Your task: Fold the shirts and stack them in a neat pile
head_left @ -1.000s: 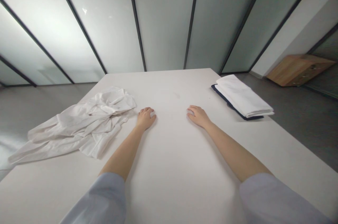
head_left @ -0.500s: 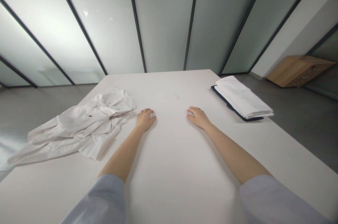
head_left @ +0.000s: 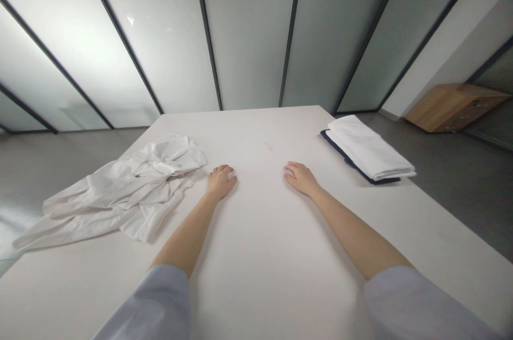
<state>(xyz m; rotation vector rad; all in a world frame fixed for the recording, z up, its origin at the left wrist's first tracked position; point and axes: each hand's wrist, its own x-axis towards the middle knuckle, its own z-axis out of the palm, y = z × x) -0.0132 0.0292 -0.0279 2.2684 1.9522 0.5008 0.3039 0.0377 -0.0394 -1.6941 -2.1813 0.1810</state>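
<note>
My left hand [head_left: 220, 182] rests on the white table [head_left: 260, 238], fingers loosely curved and apart, holding nothing. Just left of it lies a crumpled white cloth garment [head_left: 132, 187], spread toward the table's left edge; its exact kind is unclear among the folds. My right hand [head_left: 300, 177] also lies on the tabletop, fingers slightly bent and apart, with nothing in it. Farther right, a folded white cloth [head_left: 368, 147] sits on a dark navy flat item [head_left: 348, 164], which shows only along its near and left edges.
Beyond the table's far edge stands a frosted glass partition [head_left: 248, 35] with dark frames. A wooden cabinet [head_left: 444, 107] is on the grey floor [head_left: 460, 179] at the right. Part of the crumpled cloth reaches the left table edge.
</note>
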